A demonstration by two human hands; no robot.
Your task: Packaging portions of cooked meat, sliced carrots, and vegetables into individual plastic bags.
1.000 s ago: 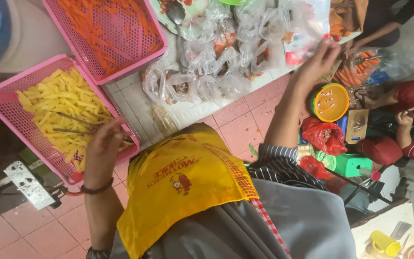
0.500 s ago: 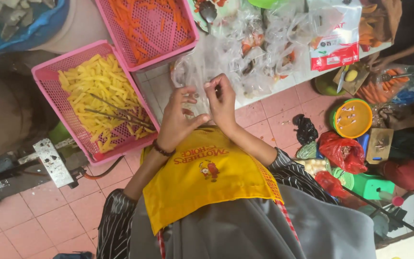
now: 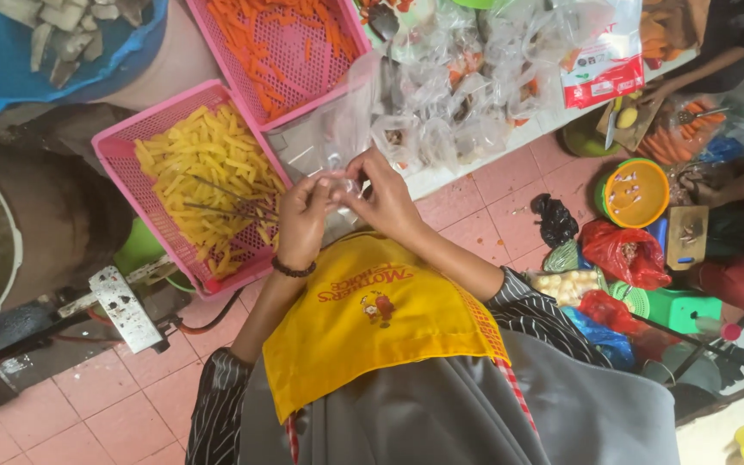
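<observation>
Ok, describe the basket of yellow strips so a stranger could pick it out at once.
Start at the yellow apron and go to the left hand. Just beyond it sits a pink mesh basket full of pale yellow strips. Its neighbour, another pink basket, holds orange strips instead.

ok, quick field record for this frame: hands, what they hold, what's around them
left hand: pinching the rim of a clear bag
right hand: on the same rim, beside the left
bag: held up, looks empty
yellow strips: in a pink basket, left of the hands
orange strips: in a second pink basket, behind
filled bags: heaped on the counter, beyond the hands
apron: yellow, below the hands
</observation>
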